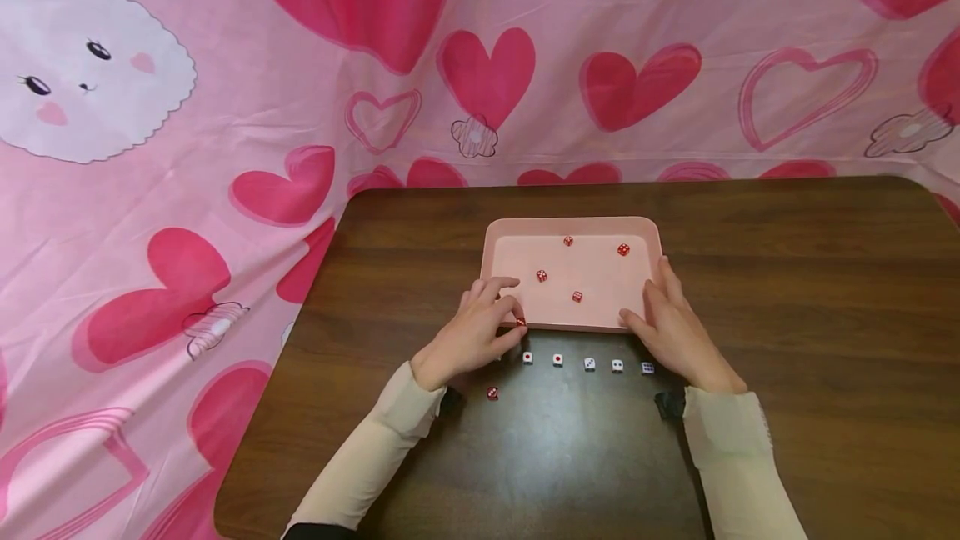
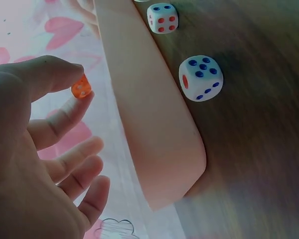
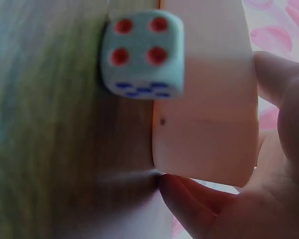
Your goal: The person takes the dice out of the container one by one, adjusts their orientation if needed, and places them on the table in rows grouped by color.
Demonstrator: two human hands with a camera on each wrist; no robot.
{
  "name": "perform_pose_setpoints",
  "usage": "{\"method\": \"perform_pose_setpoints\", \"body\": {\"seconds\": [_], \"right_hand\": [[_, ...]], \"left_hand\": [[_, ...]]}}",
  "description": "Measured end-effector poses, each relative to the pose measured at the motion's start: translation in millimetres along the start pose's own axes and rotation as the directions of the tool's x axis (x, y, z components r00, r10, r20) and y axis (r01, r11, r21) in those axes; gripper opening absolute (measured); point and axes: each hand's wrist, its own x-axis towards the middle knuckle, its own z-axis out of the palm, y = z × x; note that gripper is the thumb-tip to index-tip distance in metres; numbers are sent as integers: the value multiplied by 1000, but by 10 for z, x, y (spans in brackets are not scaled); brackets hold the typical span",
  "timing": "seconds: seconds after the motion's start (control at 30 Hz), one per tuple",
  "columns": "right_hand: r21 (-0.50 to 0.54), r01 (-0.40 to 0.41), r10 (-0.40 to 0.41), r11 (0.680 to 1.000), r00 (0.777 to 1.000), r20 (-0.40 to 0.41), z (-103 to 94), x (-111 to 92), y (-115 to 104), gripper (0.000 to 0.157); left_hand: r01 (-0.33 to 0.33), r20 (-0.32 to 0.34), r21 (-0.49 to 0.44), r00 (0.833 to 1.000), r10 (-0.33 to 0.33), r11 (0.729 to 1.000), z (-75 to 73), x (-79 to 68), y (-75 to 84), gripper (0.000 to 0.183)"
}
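Observation:
My left hand (image 1: 474,330) pinches a small red die (image 2: 81,87) between thumb and index finger, its other fingers spread. In the head view this hand is over the front left corner of a pink tray (image 1: 570,226). My right hand (image 1: 675,332) grips the tray's front right corner, thumb on the front rim and fingers along the right side. Inside the tray lie several red dice, one near the middle (image 1: 577,297). In front of the tray, white dice stand in a row, among them a white die (image 1: 558,360); the left hand partly hides the row's left end.
Another red die (image 1: 492,393) lies on the dark wooden table (image 1: 825,315), nearer to me than the white row and by the left wrist. Behind and to the left of the table hangs a pink cloth (image 1: 555,98) with hearts.

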Motion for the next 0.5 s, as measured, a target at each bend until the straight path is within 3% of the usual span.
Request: {"method": "perform_pose_setpoints", "body": {"seconds": [0.5], "right_hand": [[14,0,0,1000,1000,6,-68,-22,-9,88]], "left_hand": [[-25,16,-9,1000,25,1000,-24,-151,49,12]]}}
